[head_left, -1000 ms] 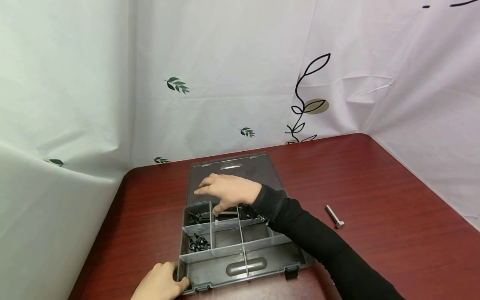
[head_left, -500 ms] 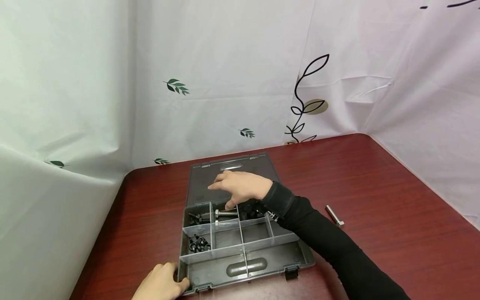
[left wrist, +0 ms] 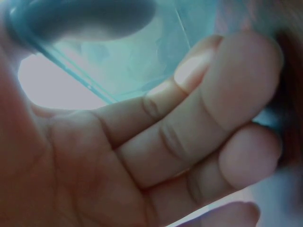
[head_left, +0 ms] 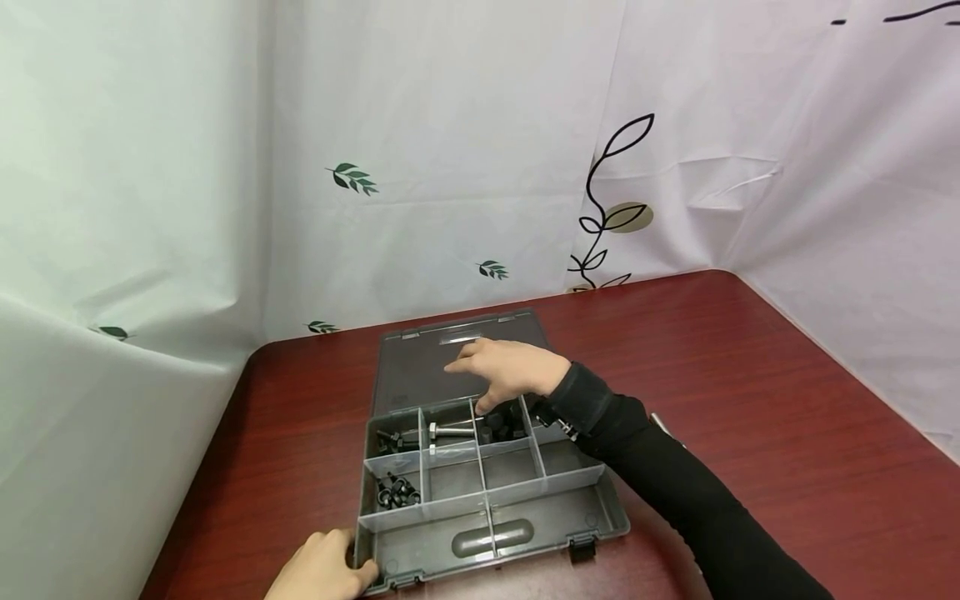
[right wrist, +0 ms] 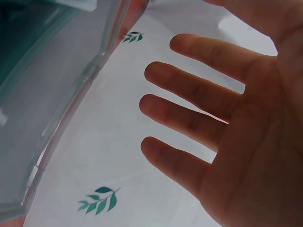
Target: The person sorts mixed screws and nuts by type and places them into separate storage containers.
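A grey see-through compartment box lies on the table with its lid folded back flat. My left hand holds the box's front left corner, thumb over the wall and fingers outside. Above the back row hovers my right hand, fingers spread apart and holding nothing. Below it, a silver bolt lies in one compartment, and black pieces fill the one to its right. Dark bolts sit in the back left compartment. Small black ring-headed pieces lie in front of them.
Another metal bolt lies on the red-brown table, mostly behind the right sleeve. White cloth with leaf prints hangs around the back and sides. A black latch juts from the box's front edge.
My right hand has moved to the right over the box, uncovering the silver bolt and the black pieces. Its sleeve now covers most of the table bolt. The left hand stays put.
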Motion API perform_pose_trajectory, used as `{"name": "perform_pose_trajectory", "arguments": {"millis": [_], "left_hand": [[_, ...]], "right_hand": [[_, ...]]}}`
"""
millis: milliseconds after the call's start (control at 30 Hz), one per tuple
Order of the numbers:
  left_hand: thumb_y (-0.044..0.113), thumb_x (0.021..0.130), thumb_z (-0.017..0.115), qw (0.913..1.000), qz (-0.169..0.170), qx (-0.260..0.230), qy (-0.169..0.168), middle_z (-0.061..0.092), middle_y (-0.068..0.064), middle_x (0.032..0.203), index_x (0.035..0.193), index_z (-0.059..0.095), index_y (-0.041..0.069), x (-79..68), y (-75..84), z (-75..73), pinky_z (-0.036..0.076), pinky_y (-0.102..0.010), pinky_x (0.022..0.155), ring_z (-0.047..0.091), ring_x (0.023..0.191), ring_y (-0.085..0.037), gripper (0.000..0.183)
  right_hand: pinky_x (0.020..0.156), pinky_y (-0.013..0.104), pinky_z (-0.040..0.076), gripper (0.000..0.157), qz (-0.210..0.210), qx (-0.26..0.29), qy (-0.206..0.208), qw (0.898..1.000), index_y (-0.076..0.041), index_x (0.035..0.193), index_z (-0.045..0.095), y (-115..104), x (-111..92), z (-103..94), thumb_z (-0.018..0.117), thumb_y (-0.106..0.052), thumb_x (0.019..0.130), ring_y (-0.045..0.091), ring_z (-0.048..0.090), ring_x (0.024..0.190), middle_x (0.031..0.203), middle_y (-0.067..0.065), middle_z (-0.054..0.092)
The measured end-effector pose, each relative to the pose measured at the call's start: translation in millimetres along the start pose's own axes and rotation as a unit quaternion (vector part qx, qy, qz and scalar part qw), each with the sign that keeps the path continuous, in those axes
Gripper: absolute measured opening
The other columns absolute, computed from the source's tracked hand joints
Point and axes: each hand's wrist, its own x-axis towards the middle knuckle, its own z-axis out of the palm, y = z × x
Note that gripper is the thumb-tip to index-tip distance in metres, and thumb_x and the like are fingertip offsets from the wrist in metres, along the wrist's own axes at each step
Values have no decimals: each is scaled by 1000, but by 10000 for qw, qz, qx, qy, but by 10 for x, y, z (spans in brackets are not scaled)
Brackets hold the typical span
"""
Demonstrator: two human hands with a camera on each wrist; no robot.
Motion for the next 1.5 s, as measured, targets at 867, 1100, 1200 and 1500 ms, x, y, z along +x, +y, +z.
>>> {"name": "perform_pose_trajectory", "arguments": {"millis": [867, 1100, 1200, 1500], "left_hand": [[34, 69, 66, 9987, -289, -77, -416, 58, -5, 74, 76, 58, 13, 3, -44, 27, 42, -42, 63, 51, 67, -18, 23], [34, 69, 66, 9990, -244, -92, -351, 58, -4, 73, 74, 57, 14, 0, -33, 9, 42, -42, 62, 50, 67, -18, 23], [34, 69, 65, 9991, -212, -100, -342, 57, -3, 72, 73, 56, 14, -2, -28, 2, 42, -42, 62, 50, 66, -17, 22], [34, 70, 66, 9995, -132, -72, -285, 57, -2, 72, 72, 56, 14, -4, -29, -7, 43, -42, 63, 53, 66, -17, 23]], "right_hand": [[94, 40, 38, 69, 370, 433, 147, 9983, -15, 140, 42, 409, -338, 126, 69, -34, 80, 29, 38, 129, 138, 12, 44], [94, 42, 38, 65, 527, 620, 257, 9963, -14, 139, 43, 574, -491, 176, 66, -36, 82, 32, 37, 130, 138, 15, 43], [95, 43, 37, 64, 614, 672, 285, 9954, -12, 139, 44, 648, -565, 206, 66, -35, 83, 33, 37, 129, 138, 16, 44], [96, 48, 36, 63, 799, 854, 309, 9927, -9, 137, 45, 791, -760, 263, 65, -35, 83, 38, 34, 131, 139, 23, 41]]}}
